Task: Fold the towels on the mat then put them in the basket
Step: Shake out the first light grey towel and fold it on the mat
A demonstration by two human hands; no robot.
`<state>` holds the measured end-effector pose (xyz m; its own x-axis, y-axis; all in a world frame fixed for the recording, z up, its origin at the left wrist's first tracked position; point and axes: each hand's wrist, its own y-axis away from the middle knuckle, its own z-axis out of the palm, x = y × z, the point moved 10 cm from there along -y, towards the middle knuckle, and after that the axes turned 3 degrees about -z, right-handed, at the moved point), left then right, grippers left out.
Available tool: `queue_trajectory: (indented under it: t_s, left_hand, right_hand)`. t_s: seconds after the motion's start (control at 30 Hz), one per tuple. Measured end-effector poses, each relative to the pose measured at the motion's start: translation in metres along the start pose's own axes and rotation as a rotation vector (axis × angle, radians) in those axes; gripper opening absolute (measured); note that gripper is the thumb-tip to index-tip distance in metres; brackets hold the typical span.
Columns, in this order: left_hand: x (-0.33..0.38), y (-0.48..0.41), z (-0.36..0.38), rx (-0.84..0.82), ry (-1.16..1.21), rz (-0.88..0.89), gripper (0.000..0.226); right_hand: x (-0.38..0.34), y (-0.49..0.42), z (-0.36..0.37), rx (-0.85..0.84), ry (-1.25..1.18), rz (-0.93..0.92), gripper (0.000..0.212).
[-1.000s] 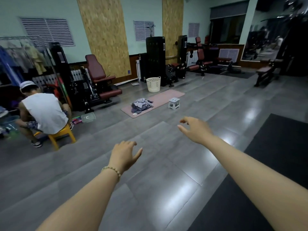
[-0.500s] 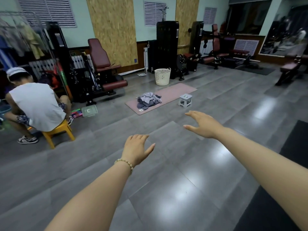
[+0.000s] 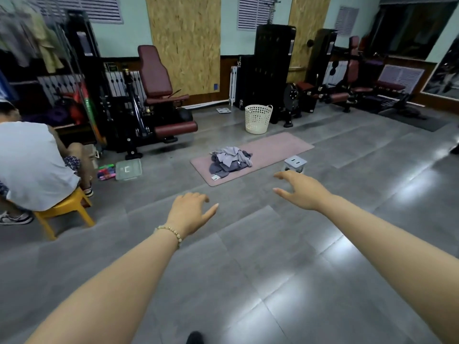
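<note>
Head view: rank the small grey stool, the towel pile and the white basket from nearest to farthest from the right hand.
1. small grey stool: just beyond the right hand, beside the mat.
2. towel pile: ahead and to the left, on the mat.
3. white basket: farthest, standing past the mat's far side.

Head-worn camera looks forward and down across the gym floor (image 3: pixel 248 269).

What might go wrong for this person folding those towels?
The small stool stands beside the mat, near the right hand; it could trip them.
The towels lie in a tangled heap, so lifting one may drag others along.
The basket stands off the mat, so folded towels may come undone when carried there.
</note>
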<state>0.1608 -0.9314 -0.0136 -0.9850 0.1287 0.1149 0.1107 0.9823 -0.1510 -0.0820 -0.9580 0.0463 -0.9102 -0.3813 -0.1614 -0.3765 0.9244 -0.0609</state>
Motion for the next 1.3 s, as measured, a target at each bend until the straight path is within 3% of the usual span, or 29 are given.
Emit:
queue_trajectory:
  t_s: [0.1, 0.27, 0.53, 0.73, 0.93, 1.13, 1.3]
  left_hand:
    - [-0.013, -0.093, 0.011, 0.004, 0.004, 0.039, 0.048]
    - [-0.018, -0.253, 0.029, -0.019, 0.033, 0.067, 0.045]
    - [0.053, -0.476, 0.07, -0.019, 0.075, 0.187, 0.086]
    - [0.099, -0.637, 0.128, -0.023, 0.139, 0.161, 0.041]
    - [0.12, -0.782, 0.167, -0.024, 0.159, 0.085, 0.056]
    - [0.111, -0.919, 0.202, -0.027, 0.178, -0.009, 0.086]
    - [0.101, -1.053, 0.245, -0.088, 0.15, -0.02, 0.081]
  right_hand:
    - [0.033, -0.084, 0.008, -0.004, -0.028, 0.023, 0.048]
    - [0.096, -0.206, -0.004, 0.018, -0.044, 0.104, 0.049]
    - [0.243, -0.355, -0.021, 0.048, -0.088, 0.227, 0.051]
    - [0.372, -0.482, -0.007, -0.01, -0.053, 0.205, 0.054]
    - [0.471, -0.62, -0.014, -0.052, -0.101, 0.138, 0.054]
    - [0.535, -0.751, 0.004, -0.087, -0.08, 0.013, 0.055]
    - [0.62, -0.863, 0.027, -0.135, -0.063, 0.04, 0.056]
